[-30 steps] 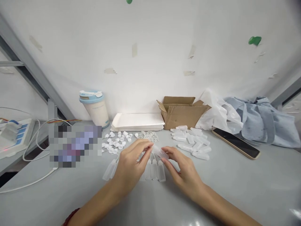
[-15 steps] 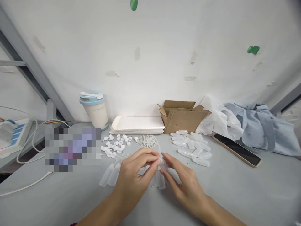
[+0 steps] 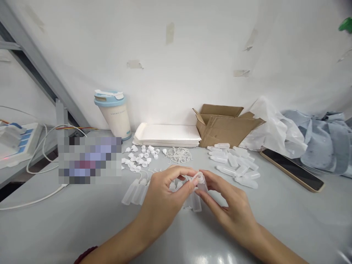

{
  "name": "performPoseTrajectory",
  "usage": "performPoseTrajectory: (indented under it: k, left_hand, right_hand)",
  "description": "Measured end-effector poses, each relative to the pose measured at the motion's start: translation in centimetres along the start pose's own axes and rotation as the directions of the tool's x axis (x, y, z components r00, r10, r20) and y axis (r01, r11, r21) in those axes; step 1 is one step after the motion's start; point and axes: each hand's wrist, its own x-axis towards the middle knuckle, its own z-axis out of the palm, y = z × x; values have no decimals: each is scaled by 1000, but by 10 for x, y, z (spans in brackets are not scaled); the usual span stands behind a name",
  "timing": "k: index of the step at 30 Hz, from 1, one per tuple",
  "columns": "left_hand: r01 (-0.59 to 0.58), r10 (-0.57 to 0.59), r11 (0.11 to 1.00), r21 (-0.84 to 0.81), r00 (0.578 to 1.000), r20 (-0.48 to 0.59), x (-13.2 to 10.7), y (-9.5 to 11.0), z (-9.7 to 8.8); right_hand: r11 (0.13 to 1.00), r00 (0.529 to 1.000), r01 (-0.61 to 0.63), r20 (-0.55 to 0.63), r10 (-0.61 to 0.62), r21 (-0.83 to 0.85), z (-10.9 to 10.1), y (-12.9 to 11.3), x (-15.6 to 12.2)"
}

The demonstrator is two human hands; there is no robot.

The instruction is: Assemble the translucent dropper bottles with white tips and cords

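Observation:
My right hand (image 3: 232, 203) grips a small translucent plastic bottle (image 3: 202, 186) between thumb and fingers, its neck upward. Bent over the bottle's mouth is a white cord (image 3: 196, 176), which the thumb and fingers of my left hand (image 3: 166, 198) pinch. Whether the cord's end is inside the neck is hard to see. Beneath and beside my hands lie several similar bottles (image 3: 132, 192) with cords at their tops, partly hidden by my left hand. Behind them are a tangle of white cords (image 3: 180, 156) and scattered white caps (image 3: 143, 158). More bottles (image 3: 238, 165) lie in a loose heap at the right.
Along the wall stand a blue-lidded cup (image 3: 117, 119), a stack of white envelopes (image 3: 170, 134), an open cardboard box (image 3: 225, 128) and a white plastic bag (image 3: 277, 128). A phone (image 3: 291, 170) lies at the right. Cables and a power strip (image 3: 24, 143) occupy the left.
The cord, upright above my fingers before, now curves over the bottle's mouth. The bottle shows more clearly between my hands. My view has shifted a little.

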Motion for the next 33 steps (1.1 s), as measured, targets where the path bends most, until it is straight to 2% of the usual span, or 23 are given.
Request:
performPoseTrajectory:
  k: [7, 10, 13, 15, 18, 21, 26, 30, 33]
  left_hand:
    - [17, -17, 999, 34, 1000, 13, 2, -3, 1]
    - [17, -19, 995, 98, 999, 27, 2, -5, 2]
    - [-62, 53, 977, 204, 997, 50, 3, -10, 3]
    - [-180, 168, 939, 292, 983, 68, 3, -16, 5]
    - [-375, 350, 827, 418, 927, 137, 1, -25, 9]
    - [-497, 432, 729, 471, 867, 248, -1, -30, 14]
    - [-576, 454, 604, 551, 816, 357, -7, -29, 21]
    - [-586, 464, 537, 606, 806, 368, -13, -30, 30]
    - [-574, 466, 530, 624, 812, 351, -17, -30, 36]
  right_hand:
    - [999, 999, -29, 22, 28, 15, -5, -6, 1]
    - [999, 999, -30, 19, 29, 35, -5, -6, 2]
    - [994, 994, -101, 43, 99, 37, -5, -3, 5]
    - [973, 968, -229, 109, 225, 20, -6, 0, 7]
    - [906, 881, -420, 213, 421, -52, -9, 3, 13]
    - [865, 835, -496, 230, 499, -76, -13, 4, 18]
    - [853, 834, -521, 193, 517, -37, -15, -1, 19]
    - [861, 840, -506, 194, 507, -58, -13, -3, 16]
    - [848, 821, -527, 227, 525, -55, -12, -1, 14]
